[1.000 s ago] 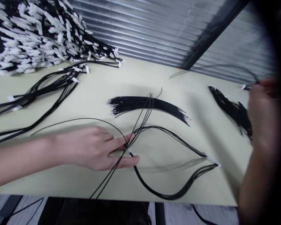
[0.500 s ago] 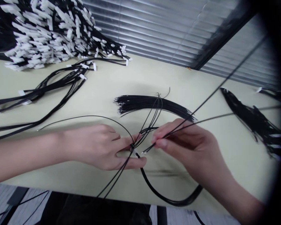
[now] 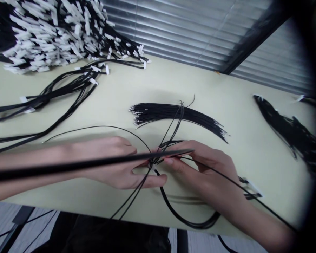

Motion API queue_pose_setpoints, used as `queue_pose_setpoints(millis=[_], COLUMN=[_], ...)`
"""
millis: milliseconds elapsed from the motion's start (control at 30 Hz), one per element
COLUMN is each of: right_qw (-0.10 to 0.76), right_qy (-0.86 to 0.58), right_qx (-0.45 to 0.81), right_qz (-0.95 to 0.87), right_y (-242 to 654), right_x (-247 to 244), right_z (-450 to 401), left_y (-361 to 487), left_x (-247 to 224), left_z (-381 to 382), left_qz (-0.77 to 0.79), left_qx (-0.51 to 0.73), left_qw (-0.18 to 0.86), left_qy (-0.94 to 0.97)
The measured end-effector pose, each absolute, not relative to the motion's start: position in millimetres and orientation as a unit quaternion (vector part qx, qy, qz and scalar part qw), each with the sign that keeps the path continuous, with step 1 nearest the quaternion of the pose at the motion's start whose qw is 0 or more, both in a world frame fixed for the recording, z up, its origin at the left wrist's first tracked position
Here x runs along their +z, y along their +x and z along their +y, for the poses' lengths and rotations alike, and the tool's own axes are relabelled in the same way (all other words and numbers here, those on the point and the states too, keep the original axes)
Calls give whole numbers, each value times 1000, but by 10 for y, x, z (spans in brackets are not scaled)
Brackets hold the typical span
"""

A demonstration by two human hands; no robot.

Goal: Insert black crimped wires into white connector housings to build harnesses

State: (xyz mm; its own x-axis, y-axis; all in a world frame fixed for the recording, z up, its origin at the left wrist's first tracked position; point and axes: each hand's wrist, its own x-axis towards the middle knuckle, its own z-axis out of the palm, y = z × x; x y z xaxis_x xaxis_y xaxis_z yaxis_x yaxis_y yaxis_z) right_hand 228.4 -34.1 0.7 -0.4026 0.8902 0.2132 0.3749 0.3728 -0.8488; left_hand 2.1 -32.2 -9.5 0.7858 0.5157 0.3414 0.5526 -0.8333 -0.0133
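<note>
My left hand is closed around the meeting point of several thin black wires and a small white connector, mostly hidden by the fingers. A thicker black cable curves from there toward the table's front edge and passes under my right wrist. Thumb and forefinger of my right hand pinch thin black wires, their tips close beside the connector; whether they touch it is hidden. One wire sweeps blurred across the view in front of my left arm. Behind my hands lies a bundle of cut black wires with shiny ends.
A big heap of black cables with white connectors fills the back left. More connector-ended cables lie on the left. A dark cable bundle rests at the right. Window blinds stand behind the table.
My right hand has moved slightly left, bringing the wire tips closer to the connector. One held wire has swung from the upper right to across my left arm.
</note>
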Motion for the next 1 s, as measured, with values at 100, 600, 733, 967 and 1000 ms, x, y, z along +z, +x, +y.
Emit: queue_pose_setpoints(millis=[100,600,733,967,1000], right_qw=[345,354,344,336,338], right_qy=[-418,-352,-316,-314,-313], right_qx=[369,297,248,242,240], right_qz=[-755,-814,-849,-854,-854], right_y=[2282,2290,2286,2292,2295], right_x=[3,14,23,30,32], right_z=[-342,-377,-384,-369,-368], left_y=[12,-50,-47,-64,-62], left_x=[-92,-38,-39,-27,-24], left_z=[-308,-272,-268,-262,-261], left_qz=[-240,-140,-139,-139,-139], left_qx=[-168,-135,-140,-131,-130], left_qw=[85,163,149,154,155], left_qy=[-952,-967,-969,-969,-970])
